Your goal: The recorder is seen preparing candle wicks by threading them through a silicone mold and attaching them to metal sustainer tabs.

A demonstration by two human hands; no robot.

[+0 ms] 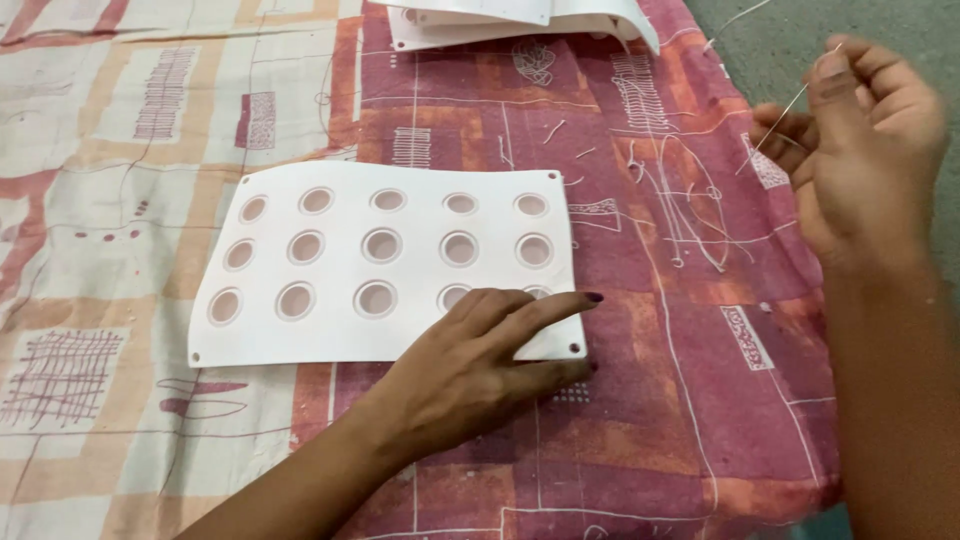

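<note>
White mold sheet point(385, 265) – my left hand point(475, 365) flat on its near corner, fingers spread; right hand point(860, 150) pinches thin thread point(785, 115) – patterned cloth point(690, 400) beneath.

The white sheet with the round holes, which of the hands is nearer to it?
Left. The left hand lies flat on the white sheet at its near right corner. The right hand is raised off to the right, pinching a thin thread, clear of it.

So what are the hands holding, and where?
The right hand pinches a thin white strand near its upper end between fingertips. The left hand holds nothing; it presses flat on the white mould sheet.
</note>
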